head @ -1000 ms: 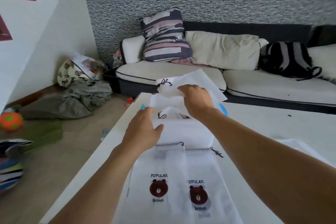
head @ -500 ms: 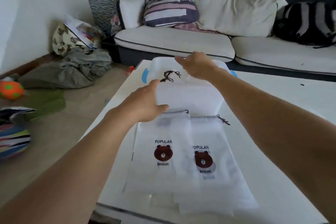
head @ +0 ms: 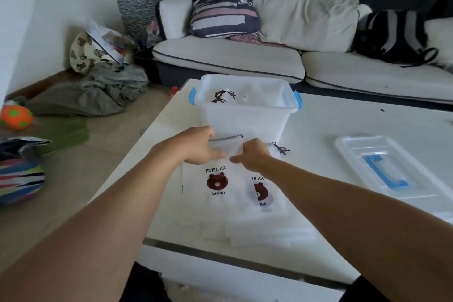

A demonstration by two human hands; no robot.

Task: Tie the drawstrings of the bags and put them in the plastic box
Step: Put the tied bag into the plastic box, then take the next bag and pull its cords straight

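Note:
A clear plastic box point(head: 247, 117) with blue latches stands on the white table point(head: 331, 120), with a tied white bag point(head: 226, 98) and its dark drawstring inside. In front of it lie two flat white drawstring bags printed with a brown bear. My left hand point(head: 198, 146) and my right hand point(head: 252, 154) both grip the top edge of the left bear bag point(head: 217, 193), close together just below its drawstring channel. The right bear bag point(head: 266, 206) lies partly under my right forearm, and its dark knotted cord point(head: 282, 149) sticks out to the right.
The box's clear lid point(head: 382, 169) with a blue handle lies on the table to the right. A sofa point(head: 245, 56) with cushions and a backpack runs behind the table. Clothes, bags and an orange ball point(head: 16, 116) lie on the floor at left.
My right hand let go of a bag into the box and drew back toward me. Both hands came down onto the top edge of the left bear bag. The camera tilted down.

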